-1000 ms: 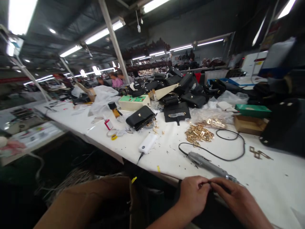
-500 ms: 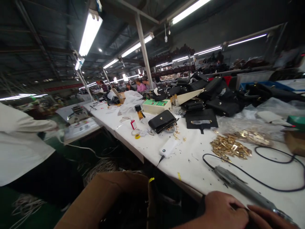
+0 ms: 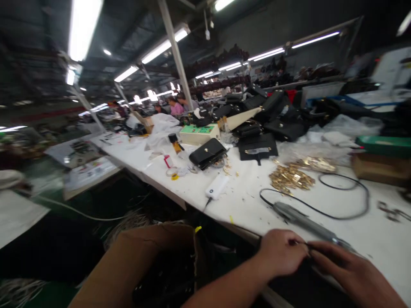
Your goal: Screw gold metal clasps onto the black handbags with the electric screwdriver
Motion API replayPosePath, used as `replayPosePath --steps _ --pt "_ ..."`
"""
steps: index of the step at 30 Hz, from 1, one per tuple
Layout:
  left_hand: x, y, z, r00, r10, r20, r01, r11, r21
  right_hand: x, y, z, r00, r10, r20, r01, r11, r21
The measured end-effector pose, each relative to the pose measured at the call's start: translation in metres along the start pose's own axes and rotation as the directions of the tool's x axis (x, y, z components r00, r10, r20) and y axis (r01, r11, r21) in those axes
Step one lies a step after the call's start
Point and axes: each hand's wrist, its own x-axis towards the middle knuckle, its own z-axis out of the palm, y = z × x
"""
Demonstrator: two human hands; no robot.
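Note:
At the lower right, my left hand [image 3: 281, 253] is closed, its fingertips pinching the edge of a black bag piece [image 3: 298, 287]. My right hand [image 3: 348, 267] meets it from the right, thumb and fingers closed on the same piece. Most of the piece hangs below the hands, and its exact shape cannot be made out. Just beyond the hands lies a grey electric screwdriver [image 3: 302, 219] with a black cord. Farther back is a heap of gold metal fittings [image 3: 290, 179].
A white table [image 3: 244, 209] carries a black bag [image 3: 208, 153], a flat black panel [image 3: 257, 147], a white power bank [image 3: 217, 186] and a green-topped machine [image 3: 199, 133]. Black bags [image 3: 279, 111] pile up behind. An open cardboard box [image 3: 109, 261] stands below the edge. A person's white sleeve [image 3: 16, 214] shows left.
The view has swung right and down, so more of both hands and the black piece shows. My hands stay together on it. The person at the left has slipped mostly out of view.

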Motion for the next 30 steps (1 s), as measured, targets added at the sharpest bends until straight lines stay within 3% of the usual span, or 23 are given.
replayPosePath --steps 3,6,10,17,30 --pt "0.004 0.003 -0.012 0.964 0.262 0.045 -0.265 0.961 0.079 -0.004 -0.035 -0.012 0.987 0.085 0.134 -0.107 0.981 0.165" --pt "0.017 0.0 -0.018 0.936 0.33 0.12 -0.339 0.939 0.062 0.003 -0.04 -0.011 0.974 0.113 0.198 -0.172 0.933 0.316" --pt "0.023 -0.005 -0.015 0.931 0.339 0.134 -0.344 0.939 0.019 0.001 -0.03 -0.006 0.968 0.109 0.227 -0.193 0.901 0.389" --pt "0.028 -0.011 -0.006 0.941 0.32 0.106 -0.324 0.946 0.025 -0.004 -0.03 -0.003 0.975 0.121 0.185 -0.174 0.936 0.306" --pt "0.03 -0.016 0.003 0.957 0.27 0.107 -0.269 0.963 -0.026 -0.007 -0.021 0.006 0.963 0.169 0.208 -0.241 0.887 0.393"
